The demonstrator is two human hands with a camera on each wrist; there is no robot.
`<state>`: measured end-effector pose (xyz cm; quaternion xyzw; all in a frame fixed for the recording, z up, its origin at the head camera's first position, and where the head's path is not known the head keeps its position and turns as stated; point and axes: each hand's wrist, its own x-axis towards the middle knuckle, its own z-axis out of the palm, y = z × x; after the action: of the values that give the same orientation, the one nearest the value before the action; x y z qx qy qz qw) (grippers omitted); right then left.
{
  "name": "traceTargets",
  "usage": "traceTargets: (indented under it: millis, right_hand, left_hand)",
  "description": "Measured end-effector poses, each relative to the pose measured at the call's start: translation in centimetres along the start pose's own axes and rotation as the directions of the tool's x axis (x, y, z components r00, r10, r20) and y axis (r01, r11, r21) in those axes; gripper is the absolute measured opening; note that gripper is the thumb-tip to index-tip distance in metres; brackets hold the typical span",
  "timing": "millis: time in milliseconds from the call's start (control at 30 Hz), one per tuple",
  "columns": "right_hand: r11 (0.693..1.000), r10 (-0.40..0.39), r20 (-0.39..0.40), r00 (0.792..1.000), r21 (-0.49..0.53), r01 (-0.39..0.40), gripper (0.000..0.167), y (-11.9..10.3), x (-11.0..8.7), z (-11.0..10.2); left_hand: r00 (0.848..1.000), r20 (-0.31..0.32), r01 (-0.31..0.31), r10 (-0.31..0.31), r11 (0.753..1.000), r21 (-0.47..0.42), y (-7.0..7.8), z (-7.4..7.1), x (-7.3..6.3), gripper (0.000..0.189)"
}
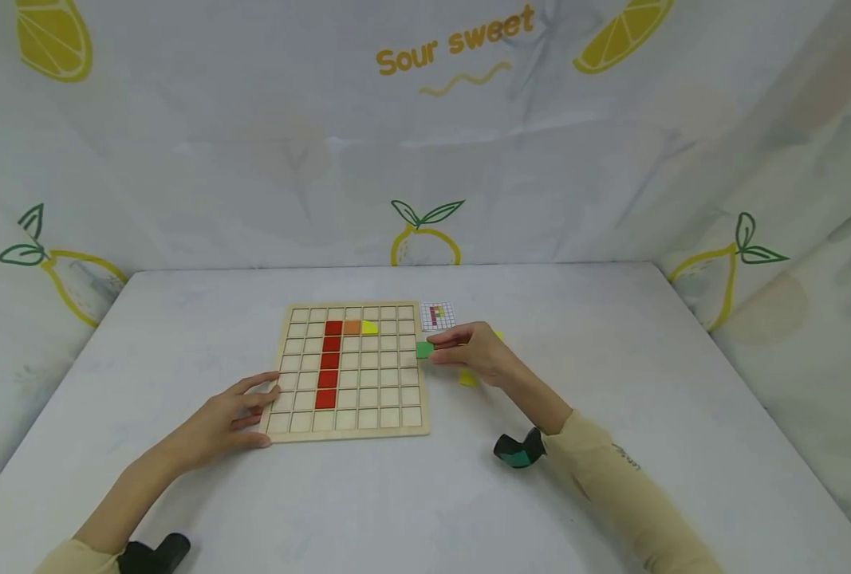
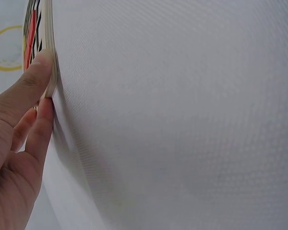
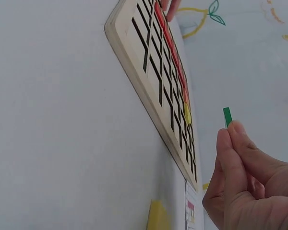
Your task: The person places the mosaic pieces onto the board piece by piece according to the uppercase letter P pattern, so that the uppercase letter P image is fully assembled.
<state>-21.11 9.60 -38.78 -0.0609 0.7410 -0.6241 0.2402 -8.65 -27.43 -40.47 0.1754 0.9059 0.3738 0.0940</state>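
Note:
A wooden grid board (image 1: 389, 435) lies flat on the table, with a column of several red tiles (image 1: 328, 360) in its cells. An orange tile (image 1: 352, 328) and a yellow tile (image 1: 370, 328) run rightward from the column's top. At the board's lower left corner, my left hand (image 1: 224, 418) holds the rim, thumb on the near edge (image 2: 52, 72) and fingers along the left side. My right hand (image 1: 478, 353) pinches a green tile (image 1: 424, 350) between thumb and fingers over the board's right rim. In the right wrist view the green tile (image 3: 227, 116) appears edge-on, raised off the table.
A small pattern card (image 1: 437, 316) lies beside the board's upper right corner. Yellow pieces (image 1: 468, 378) lie under and behind the right hand, partly hidden. White printed cloth (image 1: 289, 175) hangs at the back and sides. Dark straps (image 1: 518, 450) are on both wrists.

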Motion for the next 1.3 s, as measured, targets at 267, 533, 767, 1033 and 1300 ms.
traceTargets:
  millis: [267,533,767,1033,1300]
  right_hand:
    - [1.0,0.002,0.01,1.0,0.016,-0.002,0.031,0.2,1.0,2.9]
    - [1.0,-0.011,0.025,1.0,0.011,0.011,0.029,0.4,2.2,5.1]
    - [0.99,-0.102,0.024,0.995,-0.093,0.104,0.024,0.3,3.0,6.7]
    - [0.968,-0.156,-0.039,0.987,-0.206,0.145,0.019,0.2,3.5,7.8]
    - [0.901,-0.27,0.011,0.963,-0.351,0.257,0.018,0.0,3.8,8.8]
  left_hand:
    - [1.0,0.017,-0.004,0.004,1.0,-0.002,-0.1,-0.1,0.0,0.065]
    - [1.0,0.018,0.0,0.0,1.0,-0.003,-0.2,-0.2,0.1,0.065]
    - [1.0,0.016,-0.007,0.007,1.0,0.004,-0.3,-0.2,0.1,0.067]
    - [1.0,0.021,-0.007,0.007,1.0,-0.003,-0.1,-0.2,0.3,0.067]
    - [1.0,0.014,0.025,-0.025,1.0,-0.01,0.0,-0.1,0.1,0.065]
